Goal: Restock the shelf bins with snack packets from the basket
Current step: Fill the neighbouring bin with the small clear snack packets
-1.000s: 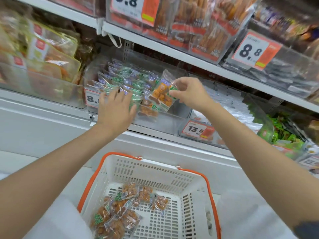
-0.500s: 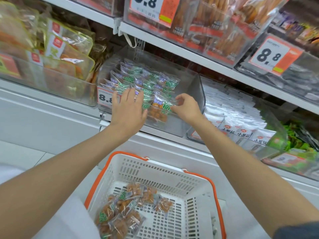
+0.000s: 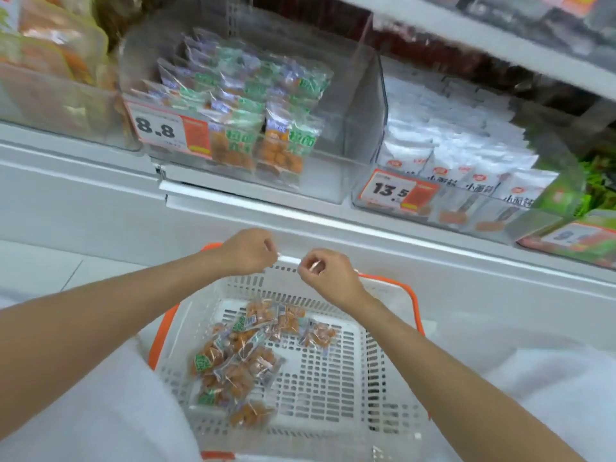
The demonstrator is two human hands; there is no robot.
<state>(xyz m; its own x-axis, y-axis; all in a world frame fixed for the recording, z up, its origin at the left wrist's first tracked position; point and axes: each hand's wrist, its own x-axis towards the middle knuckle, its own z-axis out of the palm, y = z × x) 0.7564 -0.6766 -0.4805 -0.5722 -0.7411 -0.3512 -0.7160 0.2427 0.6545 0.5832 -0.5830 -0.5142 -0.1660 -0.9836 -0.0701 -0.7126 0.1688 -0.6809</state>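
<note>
A white basket with an orange rim sits below me, holding several clear packets of orange snacks heaped at its left side. On the shelf above, a clear bin holds rows of the same packets in its left and middle part; its right part is bare. My left hand and my right hand hover close together over the basket's far rim. Their fingers are loosely curled and they hold nothing.
A price tag reading 8.8 is fixed to the bin's front. To its right stands a bin of white packets with a 13.5 tag. Orange-and-green bags fill the bin at the left. A white ledge juts out below the shelf.
My right hand set its packet in the bin and let go. Both hands then dropped from the bin to just above the basket's far rim.
</note>
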